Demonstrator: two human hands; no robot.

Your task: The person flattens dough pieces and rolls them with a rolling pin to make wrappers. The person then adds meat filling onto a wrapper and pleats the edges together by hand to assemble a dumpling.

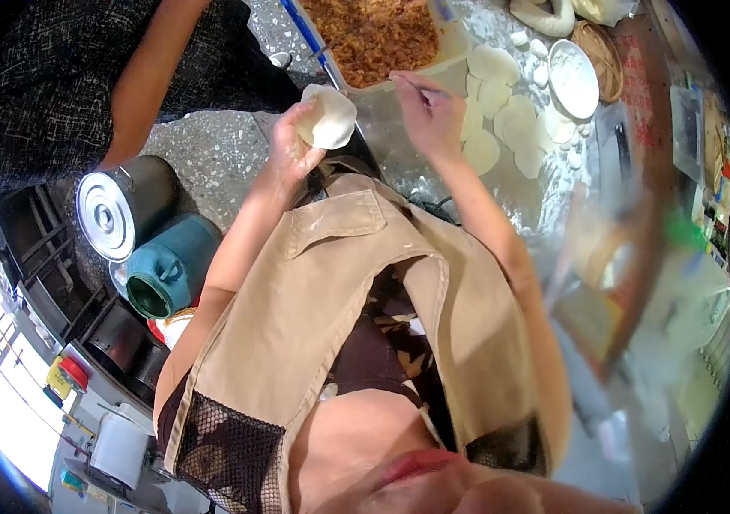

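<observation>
A round white dough wrapper (329, 118) lies in my left hand (290, 146), with the fingers curled behind it and the thumb at its lower edge. To the right, my right hand (430, 116) is closed around a thin stick-like tool, its tip hard to make out. That hand is at the near edge of a clear plastic box (456, 36) filled with reddish-brown filling (373, 38). Beside my right hand, several flat dough rounds (515, 128) overlap on the floured steel table (519, 193).
Right of the rounds are a bowl of flour (572, 79), small dough pieces (539, 75), a dough roll (545, 17) and a woven basket (598, 60). At left stand a lidded metal pot (106, 217) and a teal jug (178, 261). Another person's arm (151, 81) is at upper left.
</observation>
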